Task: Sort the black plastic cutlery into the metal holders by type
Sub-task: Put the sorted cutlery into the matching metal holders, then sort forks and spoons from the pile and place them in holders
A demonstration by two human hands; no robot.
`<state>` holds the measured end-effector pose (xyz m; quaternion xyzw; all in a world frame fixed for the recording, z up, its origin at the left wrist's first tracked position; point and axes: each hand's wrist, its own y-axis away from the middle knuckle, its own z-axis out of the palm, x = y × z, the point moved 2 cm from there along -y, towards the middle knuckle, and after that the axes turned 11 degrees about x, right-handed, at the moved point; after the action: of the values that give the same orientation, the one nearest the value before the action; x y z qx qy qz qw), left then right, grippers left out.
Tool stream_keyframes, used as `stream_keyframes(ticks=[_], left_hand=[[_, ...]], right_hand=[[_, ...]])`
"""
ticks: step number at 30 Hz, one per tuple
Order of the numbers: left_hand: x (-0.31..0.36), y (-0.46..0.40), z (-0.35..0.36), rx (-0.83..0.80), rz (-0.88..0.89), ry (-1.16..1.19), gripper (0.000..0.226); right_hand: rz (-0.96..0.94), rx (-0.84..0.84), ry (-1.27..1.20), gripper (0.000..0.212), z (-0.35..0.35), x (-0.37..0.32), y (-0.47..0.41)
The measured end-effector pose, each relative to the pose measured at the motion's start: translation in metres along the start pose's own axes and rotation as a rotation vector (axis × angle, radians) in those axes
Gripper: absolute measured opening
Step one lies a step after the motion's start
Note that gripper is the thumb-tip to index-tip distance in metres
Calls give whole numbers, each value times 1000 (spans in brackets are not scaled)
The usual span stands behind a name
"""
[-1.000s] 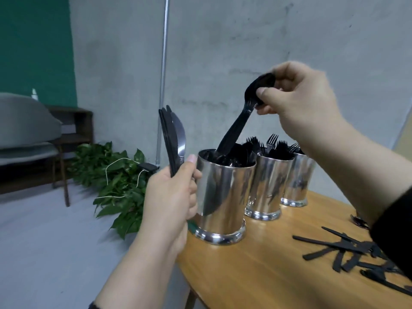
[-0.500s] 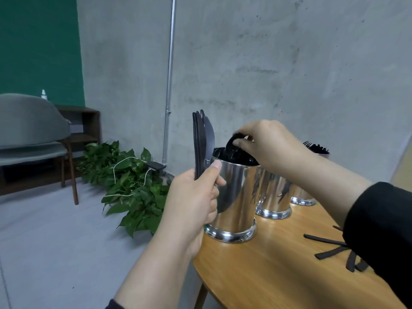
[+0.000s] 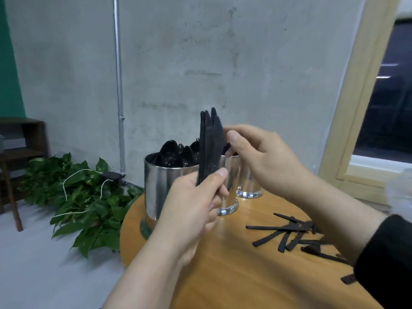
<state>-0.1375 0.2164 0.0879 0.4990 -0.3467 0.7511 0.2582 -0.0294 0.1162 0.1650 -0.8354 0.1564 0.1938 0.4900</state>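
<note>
Black plastic cutlery is split three ways: a loose scatter of flat black pieces [image 3: 292,236] on the round wooden table [image 3: 234,270], roughly eight though blur hides the exact number; glossy black spoons [image 3: 171,152] filling the nearest of three shiny cylindrical metal holders [image 3: 166,188]; and a bundle of about three black plastic knives [image 3: 210,143] standing upright, long axis vertical, tips up, handles clamped in the curled left hand [image 3: 196,206]. Right hand [image 3: 260,161] is nearer the blades, just beside them on their right, thumb and fingers bent toward a pinch; contact can't be told
</note>
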Motion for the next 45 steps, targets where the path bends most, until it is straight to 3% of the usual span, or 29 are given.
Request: stream_keyframes(ticks=[5, 14, 19, 22, 24, 28, 31, 36, 40, 43, 45], left_hand=[[-23, 7, 56, -191, -97, -123, 36], [-52, -20, 129, -510, -192, -334, 36], [-68, -61, 149, -589, -239, -400, 32], [-79, -85, 156, -451, -164, -337, 25], [-85, -100, 155, -293, -12, -306, 26], [-90, -109, 138, 56, 396, -578, 46], [-85, -106, 131, 191, 520, -589, 46], [-85, -111, 126, 215, 531, -519, 30], [-86, -112, 124, 199, 504, -531, 25], [-87, -113, 123, 174, 552, -578, 23], [-90, -112, 125, 159, 587, -609, 22]], right_hand=[[243, -138, -446, 33, -52, 24, 29], [411, -42, -509, 31, -115, 94, 41], [475, -26, -527, 21, -116, 135, 27], [479, 20, -484, 17, -108, 157, 10], [456, 41, -456, 13, -102, 167, -6], [354, 172, -425, 12, -103, 174, -58], [293, 319, -393, 13, -105, 177, -105], [217, 358, -117, 14, -68, 205, -163], [271, 257, 69, 9, -27, 233, -176], [363, 41, 320, 24, -7, 250, -167], [363, -49, 440, 50, -1, 254, -159]])
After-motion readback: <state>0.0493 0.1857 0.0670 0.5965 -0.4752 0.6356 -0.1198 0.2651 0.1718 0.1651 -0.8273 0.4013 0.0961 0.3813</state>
